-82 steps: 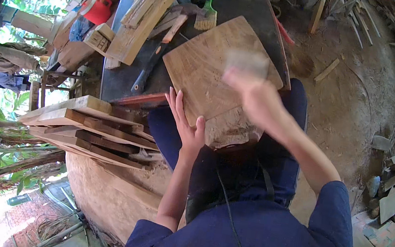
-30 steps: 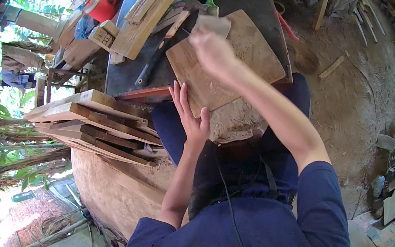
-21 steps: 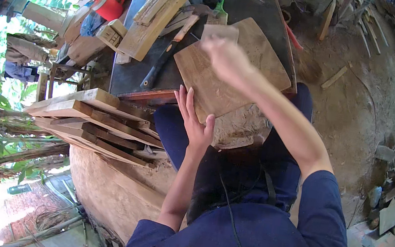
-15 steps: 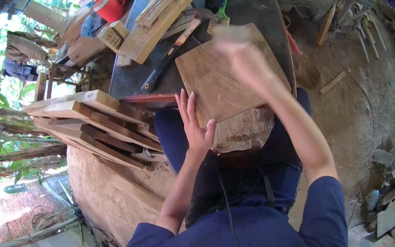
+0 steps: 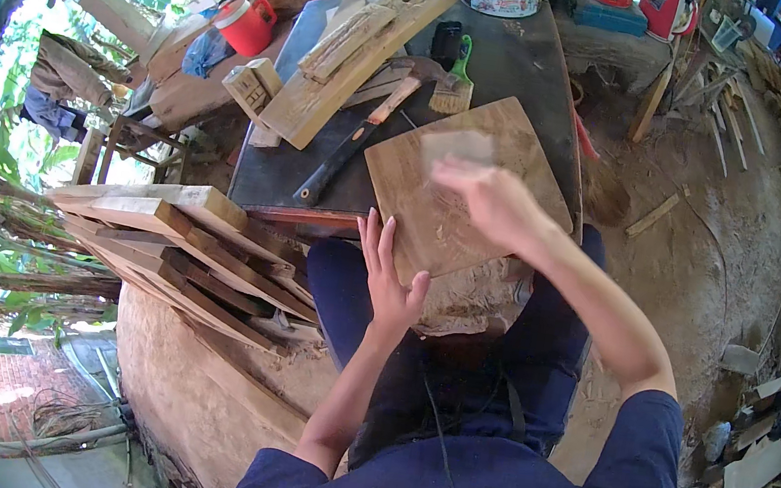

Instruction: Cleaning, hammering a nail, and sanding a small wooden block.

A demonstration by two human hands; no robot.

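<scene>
Your left hand [image 5: 388,279] lies flat with its fingers spread, palm pressed on the near left edge of the wooden board [image 5: 463,189], holding nothing. Your right hand [image 5: 486,203] is blurred above the middle of the board, fingers curled around a pale sheet of sandpaper [image 5: 459,146] that rests against the wood; you cannot tell how tightly it is pinched. The board leans from your lap up onto the near edge of the dark table [image 5: 526,58]. On the table, just beyond the board's far corner, lies a paintbrush [image 5: 453,83] with a green handle, and to its left a long knife [image 5: 353,144] with a wooden grip. A stack of planks [image 5: 180,249] sits to your left, near your left hand.
</scene>
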